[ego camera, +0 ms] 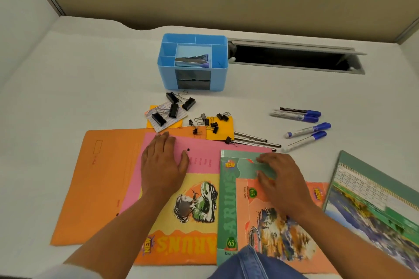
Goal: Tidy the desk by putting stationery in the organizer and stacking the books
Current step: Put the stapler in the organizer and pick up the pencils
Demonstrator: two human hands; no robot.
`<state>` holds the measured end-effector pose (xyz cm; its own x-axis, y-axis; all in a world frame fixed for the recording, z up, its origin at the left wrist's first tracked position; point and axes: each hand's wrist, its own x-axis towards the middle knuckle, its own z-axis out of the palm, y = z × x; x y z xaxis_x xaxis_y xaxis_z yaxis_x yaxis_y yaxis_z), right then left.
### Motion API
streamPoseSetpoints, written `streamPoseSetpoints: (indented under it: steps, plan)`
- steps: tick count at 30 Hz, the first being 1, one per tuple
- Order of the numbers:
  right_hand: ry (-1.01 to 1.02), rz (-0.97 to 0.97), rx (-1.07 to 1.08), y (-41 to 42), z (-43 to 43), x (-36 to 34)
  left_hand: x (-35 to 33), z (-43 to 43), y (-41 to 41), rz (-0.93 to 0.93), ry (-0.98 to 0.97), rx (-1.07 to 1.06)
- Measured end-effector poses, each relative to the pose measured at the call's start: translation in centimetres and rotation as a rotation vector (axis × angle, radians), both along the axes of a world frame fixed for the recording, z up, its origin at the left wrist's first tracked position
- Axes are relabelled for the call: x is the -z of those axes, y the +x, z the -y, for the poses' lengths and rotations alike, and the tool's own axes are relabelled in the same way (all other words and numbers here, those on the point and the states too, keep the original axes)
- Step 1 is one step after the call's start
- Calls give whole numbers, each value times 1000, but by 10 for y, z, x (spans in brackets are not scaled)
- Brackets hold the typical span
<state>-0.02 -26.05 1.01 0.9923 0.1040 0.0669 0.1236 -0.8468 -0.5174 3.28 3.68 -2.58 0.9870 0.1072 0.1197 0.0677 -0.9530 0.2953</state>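
Blue organizer [217, 79] stands at the back of the table [90, 86], a stapler [192, 61] in its middle compartment. Left grip [162, 165] lies spread flat on the pink folder [204, 156]. Right grip [281, 179] rests on the green book [229, 199]; I cannot tell whether it pinches. Pens [303, 116] and clips [173, 110] lie loose in front of the organizer.

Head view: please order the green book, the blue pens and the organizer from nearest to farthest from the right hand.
1. Green book: under the right hand.
2. Blue pens: beyond it, to the right.
3. Organizer: far back, to the left.

Calendar [367, 206] — blurred, cut off by the right edge. Pink folder [204, 154] — lower part hidden under yellow notebook [192, 229].
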Motion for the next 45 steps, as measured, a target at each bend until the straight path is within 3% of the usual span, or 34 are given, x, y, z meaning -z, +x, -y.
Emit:
streamPoseSetpoints:
  steps: [9, 16, 26, 31, 41, 43, 45]
  plan:
    - [-251, -169, -15, 78, 25, -27, 0, 0, -1, 34, -21, 14]
    - [-485, -255, -155, 107, 11, -36, 1, 0, -2, 37, -27, 11]
    - [-594, -377, -134, 118, -1, -42, 0, -1, -3, 34, -31, 13]
    - [-705, -322, -170, 119, 0, -49, -1, 0, -2, 23, -33, 14]
    - [-662, -264, 18, 111, 31, -83, -6, 0, -3, 17, -44, 11]
    - [-518, -316, 75, 107, 40, -88, -6, 0, -3, 7, -46, 13]
    - [-245, -390, 119, 100, 44, -92, -8, 0, -3, -10, -32, 11]
